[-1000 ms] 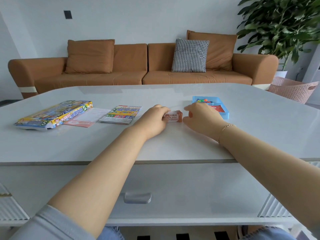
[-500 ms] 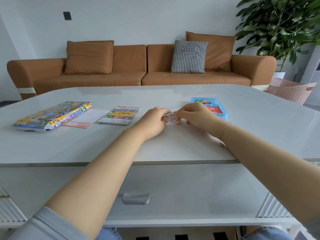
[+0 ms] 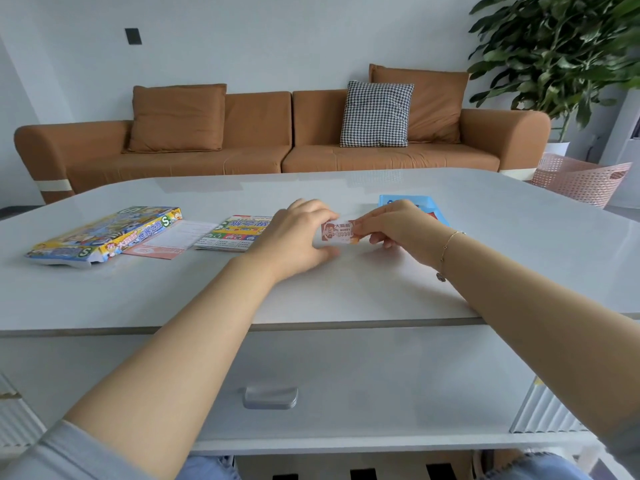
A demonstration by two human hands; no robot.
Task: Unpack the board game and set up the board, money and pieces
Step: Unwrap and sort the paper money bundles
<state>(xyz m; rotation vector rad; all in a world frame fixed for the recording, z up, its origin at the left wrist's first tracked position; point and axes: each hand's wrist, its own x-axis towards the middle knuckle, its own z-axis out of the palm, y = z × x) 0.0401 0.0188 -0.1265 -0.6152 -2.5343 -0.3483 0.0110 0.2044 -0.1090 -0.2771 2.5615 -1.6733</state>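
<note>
A small stack of play money (image 3: 338, 231), orange and white with a cartoon face, is lifted just above the white table (image 3: 485, 237). My left hand (image 3: 298, 237) grips its left end and my right hand (image 3: 398, 226) pinches its right end. The colourful game box (image 3: 100, 237) lies at the left of the table. A folded game board (image 3: 235, 233) rests between the box and my left hand, with a pink and white sheet (image 3: 169, 240) beside it. A blue tray (image 3: 429, 206) with pieces sits behind my right hand, mostly hidden.
A brown sofa (image 3: 277, 140) with cushions stands behind the table. A pink basket (image 3: 581, 178) and a large plant (image 3: 561, 53) are at the right. A drawer with a grey handle (image 3: 270, 398) is below the table's front edge.
Both hands have raised the money stack off the table and tilted its face toward me. My right hand moved from beside the stack to pinching its right end.
</note>
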